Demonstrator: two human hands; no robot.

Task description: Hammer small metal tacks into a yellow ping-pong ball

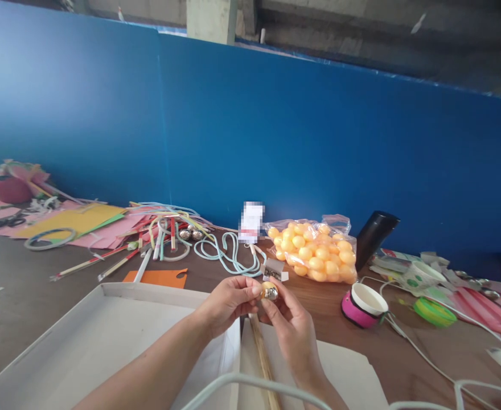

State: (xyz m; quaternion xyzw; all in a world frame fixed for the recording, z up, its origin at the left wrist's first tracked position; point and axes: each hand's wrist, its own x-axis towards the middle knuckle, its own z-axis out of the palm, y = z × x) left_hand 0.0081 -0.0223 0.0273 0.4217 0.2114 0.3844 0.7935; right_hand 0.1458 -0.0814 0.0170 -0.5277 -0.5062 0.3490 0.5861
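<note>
Head view: one small, rounded piece (270, 291), orange-yellow with a shiny silver part, sits raised between your two hands, above the brown wood-grain tabletop (321, 307).
Left hand (233, 296): your thumb and forefinger pinch together at the left edge of the piece; whether a finer part lies between the tips is too small to tell.
Right hand (291, 324): your thumb and forefinger clasp the right side of the piece, the silver part showing between them.
Grip: let the right fingers bear the piece and the left tips make the fine adjustment; a smooth, rounded surface will probably roll under uneven pressure.
Sight line: angle the silver part toward you, and set your fingertips to its sides so that they do not cover it.
Small open pale box with dark contents (276, 265): it stands just beyond your fingers; lift your knuckles clear to avoid tipping it.
Shallow white cardboard tray (126, 324): your left forearm extends over it; rest no weight on its rim.
Pale blue flexible tube (242, 378): it arcs across the near edge; route your wrists clear of it.
</note>
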